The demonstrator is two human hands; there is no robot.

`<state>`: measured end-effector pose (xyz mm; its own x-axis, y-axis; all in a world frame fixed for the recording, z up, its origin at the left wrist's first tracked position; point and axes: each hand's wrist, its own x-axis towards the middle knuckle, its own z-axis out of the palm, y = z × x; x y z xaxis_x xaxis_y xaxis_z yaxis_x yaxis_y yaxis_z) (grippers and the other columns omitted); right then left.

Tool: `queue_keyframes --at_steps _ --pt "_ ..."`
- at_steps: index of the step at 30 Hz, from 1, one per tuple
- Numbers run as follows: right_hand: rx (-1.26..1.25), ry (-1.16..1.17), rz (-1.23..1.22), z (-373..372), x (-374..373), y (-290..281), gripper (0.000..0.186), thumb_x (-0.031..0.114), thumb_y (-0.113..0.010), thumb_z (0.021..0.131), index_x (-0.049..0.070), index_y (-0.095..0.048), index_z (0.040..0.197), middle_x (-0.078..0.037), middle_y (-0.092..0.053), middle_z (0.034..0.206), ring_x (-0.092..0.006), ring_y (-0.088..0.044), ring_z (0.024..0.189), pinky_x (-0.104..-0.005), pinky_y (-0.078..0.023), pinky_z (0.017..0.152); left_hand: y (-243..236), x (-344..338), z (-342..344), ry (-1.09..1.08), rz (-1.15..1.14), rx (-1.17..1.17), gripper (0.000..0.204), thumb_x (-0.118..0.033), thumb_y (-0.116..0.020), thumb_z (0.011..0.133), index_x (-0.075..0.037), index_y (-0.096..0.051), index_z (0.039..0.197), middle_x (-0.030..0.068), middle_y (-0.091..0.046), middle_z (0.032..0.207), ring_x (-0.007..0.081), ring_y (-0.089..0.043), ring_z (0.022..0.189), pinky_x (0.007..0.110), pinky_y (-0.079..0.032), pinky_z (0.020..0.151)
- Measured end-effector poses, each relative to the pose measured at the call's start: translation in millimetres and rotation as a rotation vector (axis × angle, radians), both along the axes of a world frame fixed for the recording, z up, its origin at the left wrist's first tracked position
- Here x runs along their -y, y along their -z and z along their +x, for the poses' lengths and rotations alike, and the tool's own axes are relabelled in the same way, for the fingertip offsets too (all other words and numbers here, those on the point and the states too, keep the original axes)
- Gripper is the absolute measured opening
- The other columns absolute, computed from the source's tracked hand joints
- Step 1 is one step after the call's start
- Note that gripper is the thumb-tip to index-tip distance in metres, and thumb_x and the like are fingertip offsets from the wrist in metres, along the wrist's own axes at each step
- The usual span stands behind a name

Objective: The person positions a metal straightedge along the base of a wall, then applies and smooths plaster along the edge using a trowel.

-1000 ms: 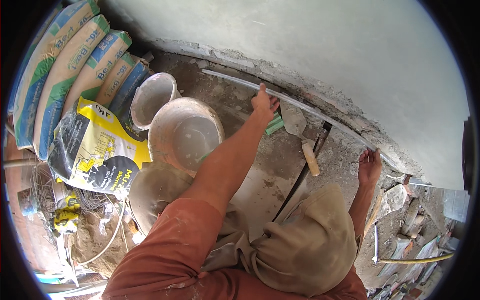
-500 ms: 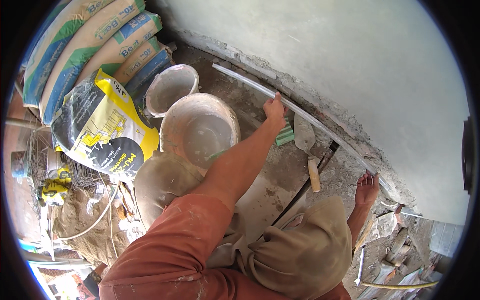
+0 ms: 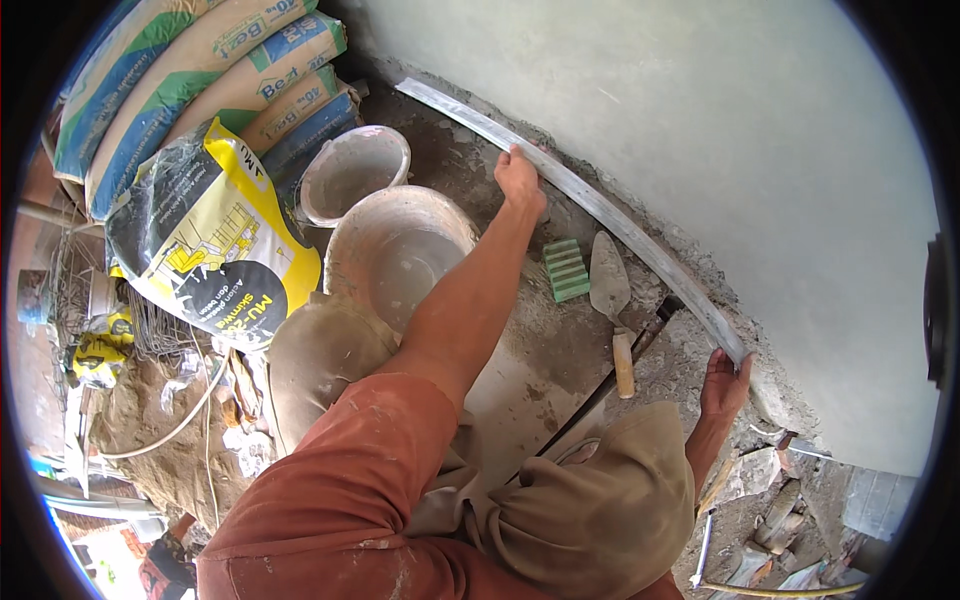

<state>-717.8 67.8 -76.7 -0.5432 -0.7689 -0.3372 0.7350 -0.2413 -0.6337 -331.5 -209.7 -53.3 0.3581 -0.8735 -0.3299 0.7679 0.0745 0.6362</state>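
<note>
My left hand grips a long grey straightedge near its upper-left part, fingers bent around it. My right hand holds the same bar at its lower-right end. The bar lies along the crumbled foot of a grey plastered wall. Just below it rest a green ridged block and a trowel with a wooden handle. A round tub of grey wet material, partly hidden by my left forearm, stands beside a smaller bucket.
Stacked paper sacks fill the upper left, with a yellow, white and black sack in front. Wires, hoses and sand lie at lower left. Rubble and a dark narrow strip lie on the floor.
The bar has shifted toward the wall and the upper left, with both hands still on it. The green block shows more fully. The view has turned slightly.
</note>
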Motion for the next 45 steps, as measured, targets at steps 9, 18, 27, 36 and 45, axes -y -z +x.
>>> queue_keyframes --at_steps 9,18,27,36,45 --pt "-0.027 -0.022 -0.108 5 12 16 0.03 0.016 -0.067 0.098 0.0 -0.057 0.122 -0.014 -0.063 0.122 -0.0238 -0.061 0.113 -0.0385 -0.054 0.103 -4 13 30 -0.039 -0.054 -0.382 0.043 -0.029 -0.022 0.11 0.006 -0.043 0.123 0.0159 -0.052 0.113 0.0287 -0.058 0.102 0.049 -0.054 0.091" --pt "-0.224 -0.132 -0.307 16 15 13 0.043 0.009 -0.063 0.099 0.004 -0.044 0.138 -0.015 -0.054 0.138 -0.0263 -0.055 0.129 -0.0428 -0.045 0.115 0 32 44 -0.034 -0.077 -0.088 0.037 -0.024 -0.05 0.107 0.005 -0.043 0.13 0.0151 -0.055 0.115 0.0282 -0.061 0.095 0.049 -0.056 0.086" --pt "-0.407 -0.218 -0.08 25 16 -16 0.039 0.013 -0.063 0.101 0.006 -0.05 0.137 -0.012 -0.062 0.119 -0.0236 -0.063 0.11 -0.0325 -0.056 0.096 -5 44 58 0.002 -0.111 -0.152 0.032 -0.013 -0.049 0.106 0.005 -0.042 0.132 0.0164 -0.057 0.115 0.0302 -0.067 0.102 0.049 -0.055 0.089" --pt "-0.335 -0.134 -0.079 38 33 -31 0.037 0.018 -0.064 0.1 -0.006 -0.05 0.125 -0.019 -0.062 0.115 -0.0277 -0.063 0.113 -0.035 -0.055 0.101 -12 60 76 0.007 0.076 -0.022 0.04 -0.017 -0.069 0.097 -0.001 -0.052 0.129 0.01 -0.056 0.126 0.0245 -0.053 0.114 0.042 -0.05 0.091" --pt "-0.357 -0.172 -0.036 64 46 -46 0.039 0.018 -0.066 0.1 -0.007 -0.05 0.124 -0.02 -0.062 0.115 -0.0271 -0.063 0.112 -0.0348 -0.056 0.101 -14 73 84 -0.068 0.063 0.01 0.057 -0.01 -0.069 0.096 0.001 -0.043 0.146 0.0148 -0.048 0.139 0.0261 -0.048 0.126 0.044 -0.046 0.106"
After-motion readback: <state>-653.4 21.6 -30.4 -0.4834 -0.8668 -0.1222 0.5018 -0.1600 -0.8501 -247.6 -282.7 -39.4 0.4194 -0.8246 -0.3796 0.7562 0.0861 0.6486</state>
